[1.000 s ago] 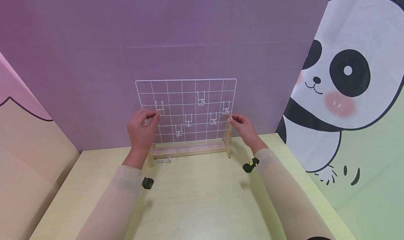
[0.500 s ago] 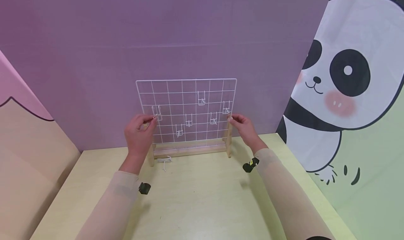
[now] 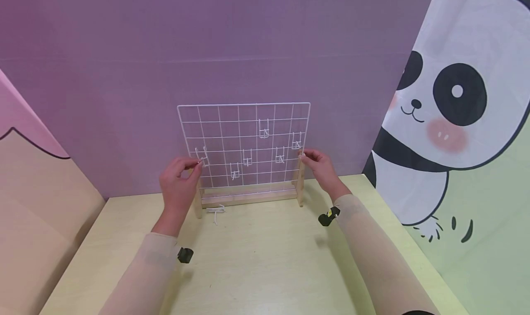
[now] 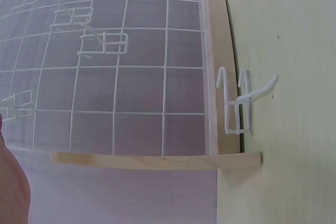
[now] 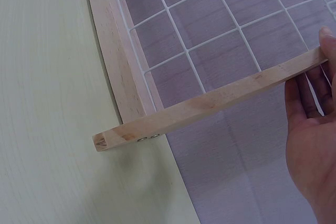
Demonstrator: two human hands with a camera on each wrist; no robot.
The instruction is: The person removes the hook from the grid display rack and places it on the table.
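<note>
Mostly pale ground: a light wooden table [image 3: 256, 264], a purple backdrop [image 3: 248, 39] behind it, a panda picture [image 3: 459, 140] on the wall to the right. Near the backdrop, a wooden stand [image 3: 248, 198] bears a white wire grid [image 3: 244, 105], upright and leaning slightly. Five hooks [image 3: 247, 161] hang spread over its middle and right. One loose hook [image 3: 215, 209] lies on the table, just beside the base bar near the stand's left foot — below the left hand [image 3: 178, 184], apart from it. That hand partly covers the left post [image 4: 157, 162] in the head view.

Both arms reach forward in beige sleeves [image 3: 372, 255], a small black device [image 3: 185, 255] at each wrist. The left forearm slants up and inward, hand raised before the grid's left edge; the right one slants in from the other side, its hand level with the lower half of the grid.

Left fingers nearly closed, thumb and forefinger pinching a held hook [image 3: 203, 158] low on its body, its prongs upward at the grid's left side. Whether the prongs catch a wire, cannot tell.

Right hand [image 3: 325, 171] partly curled about the right post [image 5: 210, 100] — thumb on one side, fingers on the other, gripping it near the top.
</note>
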